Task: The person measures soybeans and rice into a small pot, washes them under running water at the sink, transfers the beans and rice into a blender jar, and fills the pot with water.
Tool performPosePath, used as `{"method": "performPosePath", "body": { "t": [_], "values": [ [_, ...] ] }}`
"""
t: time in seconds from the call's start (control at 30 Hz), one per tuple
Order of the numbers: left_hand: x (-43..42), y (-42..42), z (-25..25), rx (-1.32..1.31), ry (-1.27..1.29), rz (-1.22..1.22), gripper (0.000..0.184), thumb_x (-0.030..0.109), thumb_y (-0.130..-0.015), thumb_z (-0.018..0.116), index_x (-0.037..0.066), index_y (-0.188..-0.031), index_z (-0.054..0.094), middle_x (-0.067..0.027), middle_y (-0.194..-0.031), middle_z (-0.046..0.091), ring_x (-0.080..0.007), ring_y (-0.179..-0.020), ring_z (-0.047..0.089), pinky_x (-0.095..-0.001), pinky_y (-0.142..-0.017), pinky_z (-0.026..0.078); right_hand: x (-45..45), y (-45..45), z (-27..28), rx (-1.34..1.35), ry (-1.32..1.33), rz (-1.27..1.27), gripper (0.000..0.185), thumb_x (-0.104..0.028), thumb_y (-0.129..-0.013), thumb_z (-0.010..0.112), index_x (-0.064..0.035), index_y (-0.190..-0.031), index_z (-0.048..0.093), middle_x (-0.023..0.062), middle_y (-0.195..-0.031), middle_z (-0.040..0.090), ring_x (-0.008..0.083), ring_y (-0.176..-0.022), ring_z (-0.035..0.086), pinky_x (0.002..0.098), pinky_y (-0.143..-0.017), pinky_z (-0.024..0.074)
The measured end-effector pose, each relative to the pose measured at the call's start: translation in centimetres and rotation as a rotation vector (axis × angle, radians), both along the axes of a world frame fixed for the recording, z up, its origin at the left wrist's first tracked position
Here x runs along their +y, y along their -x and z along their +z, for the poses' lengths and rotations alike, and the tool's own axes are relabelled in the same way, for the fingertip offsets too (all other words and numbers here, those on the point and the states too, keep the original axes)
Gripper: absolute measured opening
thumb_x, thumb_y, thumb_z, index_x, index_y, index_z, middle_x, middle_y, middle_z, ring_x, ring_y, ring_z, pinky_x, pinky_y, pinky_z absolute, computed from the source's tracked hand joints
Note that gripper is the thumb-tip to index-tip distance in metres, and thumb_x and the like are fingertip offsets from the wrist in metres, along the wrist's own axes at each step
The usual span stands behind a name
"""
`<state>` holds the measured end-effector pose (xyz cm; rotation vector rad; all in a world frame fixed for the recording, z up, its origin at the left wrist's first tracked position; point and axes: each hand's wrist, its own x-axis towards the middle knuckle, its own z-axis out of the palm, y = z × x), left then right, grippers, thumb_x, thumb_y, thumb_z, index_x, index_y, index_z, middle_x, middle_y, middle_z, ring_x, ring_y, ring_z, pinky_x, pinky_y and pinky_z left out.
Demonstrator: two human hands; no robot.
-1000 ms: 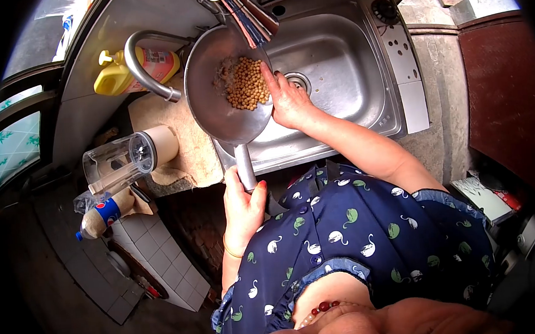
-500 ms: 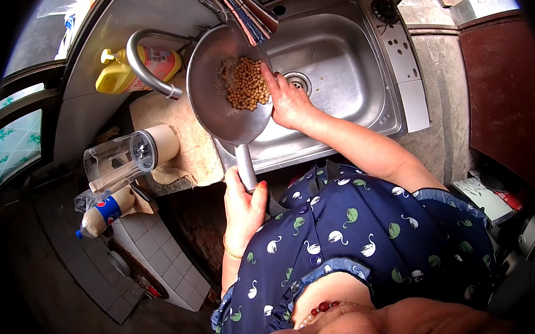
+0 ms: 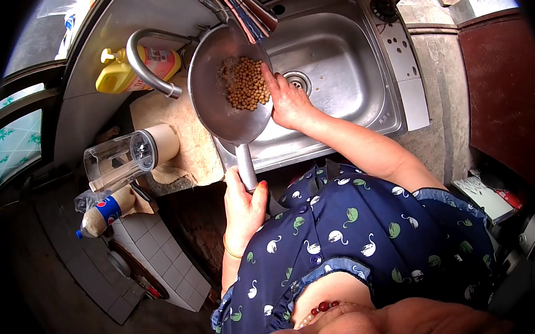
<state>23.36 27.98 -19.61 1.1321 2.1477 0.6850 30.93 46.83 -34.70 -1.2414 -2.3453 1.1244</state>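
Here, left hand (image 3: 244, 208): grip wrapped round handle (image 3: 245, 166) of pan (image 3: 215, 118) | right hand (image 3: 291, 102): fingers (image 3: 269, 80) at pan's rim, cannot tell whether grip is closed | beans (image 3: 247, 85): in pan, near right fingers | pan: over sink (image 3: 343, 58) edge

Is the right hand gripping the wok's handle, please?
No, the left hand holds the handle, while the right hand is at the rim of the wok.

The beans (image 3: 247, 85) are tan, the pan (image 3: 218, 118) silver-grey. The dress (image 3: 339, 233) is navy, patterned with white and green swans. Far left, the jug (image 3: 112, 77) is yellow; right, the panel (image 3: 508, 97) is maroon.
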Motion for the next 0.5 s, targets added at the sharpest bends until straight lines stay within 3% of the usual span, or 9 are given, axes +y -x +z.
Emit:
{"method": "performPosePath", "body": {
  "t": [0.5],
  "values": [
    [0.07, -0.29, 0.67, -0.007, 0.026, 0.000, 0.033, 0.002, -0.080, 0.063, 0.001, -0.110, 0.048, -0.0016, -0.080, 0.044, -0.0101, -0.070, 0.039, -0.0248, -0.062, 0.038, -0.51, 0.26, -0.35, -0.006, -0.001, 0.008, 0.103, -0.009, -0.078, 0.062, -0.0161, -0.151, -0.010, 0.0299, -0.134, 0.038, 0.0423, -0.107, 0.055, 0.0537, -0.091, 0.0455]
  ]
}}
